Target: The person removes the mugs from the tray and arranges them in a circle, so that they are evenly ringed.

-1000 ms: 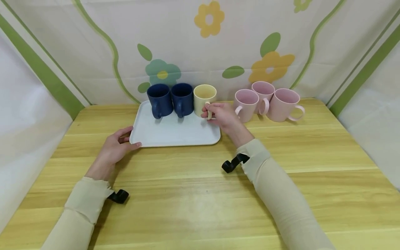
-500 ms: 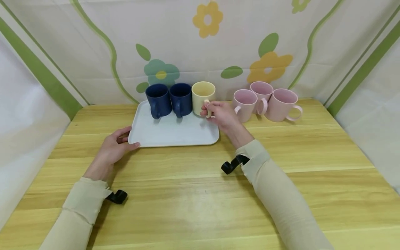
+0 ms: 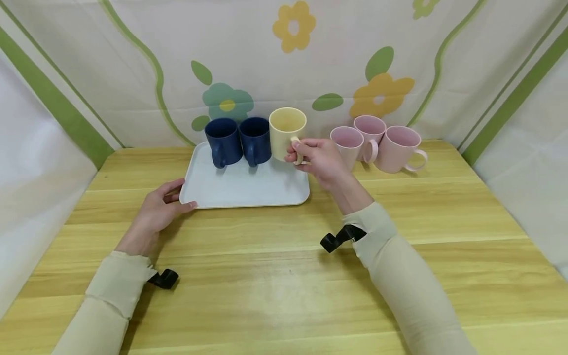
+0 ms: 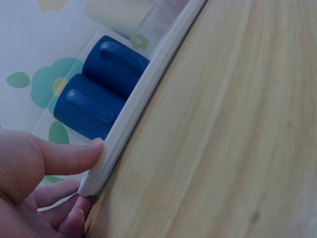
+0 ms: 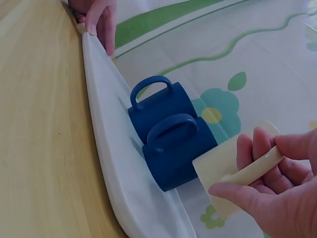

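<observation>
My right hand (image 3: 321, 160) pinches the handle of a pale yellow mug (image 3: 284, 130). The mug is upright and raised off the white tray (image 3: 239, 190); in the right wrist view a gap separates the mug (image 5: 215, 168) from the tray. Two dark blue mugs, the left one (image 3: 223, 143) and the right one (image 3: 256, 142), stand side by side along the tray's back, handles toward me. At the tray's front left corner my left hand (image 3: 157, 207) holds the rim. Its thumb (image 4: 74, 157) lies on the edge while the other fingers curl at the corner.
Three pink mugs (image 3: 397, 150) stand close together on the wooden table (image 3: 266, 281), right of the tray. One is partly hidden behind my right hand. A patterned cloth (image 3: 328, 49) hangs close behind the table's back edge.
The yellow mug has risen from the tray, lifted by my right hand. The left hand and the tray keep their places, as do the blue and pink mugs.
</observation>
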{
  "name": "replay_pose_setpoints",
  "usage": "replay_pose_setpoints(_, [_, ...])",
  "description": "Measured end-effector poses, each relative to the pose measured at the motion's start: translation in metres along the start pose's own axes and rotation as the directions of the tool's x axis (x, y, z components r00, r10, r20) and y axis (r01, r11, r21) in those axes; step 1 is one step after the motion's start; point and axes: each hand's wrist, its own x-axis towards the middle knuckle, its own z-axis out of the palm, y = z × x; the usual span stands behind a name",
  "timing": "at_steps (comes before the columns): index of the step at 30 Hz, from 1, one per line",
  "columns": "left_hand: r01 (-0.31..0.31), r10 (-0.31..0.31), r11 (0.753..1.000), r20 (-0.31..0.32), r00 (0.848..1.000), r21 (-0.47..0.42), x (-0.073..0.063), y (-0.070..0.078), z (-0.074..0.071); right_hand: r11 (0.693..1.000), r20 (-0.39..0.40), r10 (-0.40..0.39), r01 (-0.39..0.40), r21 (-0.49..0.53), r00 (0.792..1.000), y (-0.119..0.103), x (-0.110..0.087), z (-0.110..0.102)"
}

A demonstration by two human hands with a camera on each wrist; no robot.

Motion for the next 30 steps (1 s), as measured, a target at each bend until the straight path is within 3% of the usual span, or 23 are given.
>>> replay_pose_setpoints(8, [0.004, -0.004, 1.0, 0.0, 1.0, -0.007, 0.001, 0.0, 0.001, 1.0, -0.013, -0.01, 0.01, 0.005, 1.0, -0.008, -0.013, -0.007])
replay_pose_setpoints(18, [0.008, -0.008, 1.0, 0.001, 1.0, -0.008, 0.003, 0.004, 0.001, 0.998, 0.046, -0.036, 0.034, 0.046, 0.998, -0.013, -0.031, -0.02])
replay_pose_setpoints(30, [-0.001, 0.001, 1.0, 0.008, 1.0, 0.027, 0.0, 0.001, 0.0, 0.989, 0.078, -0.105, 0.096, 0.111, 0.991, -0.01, -0.058, -0.051])
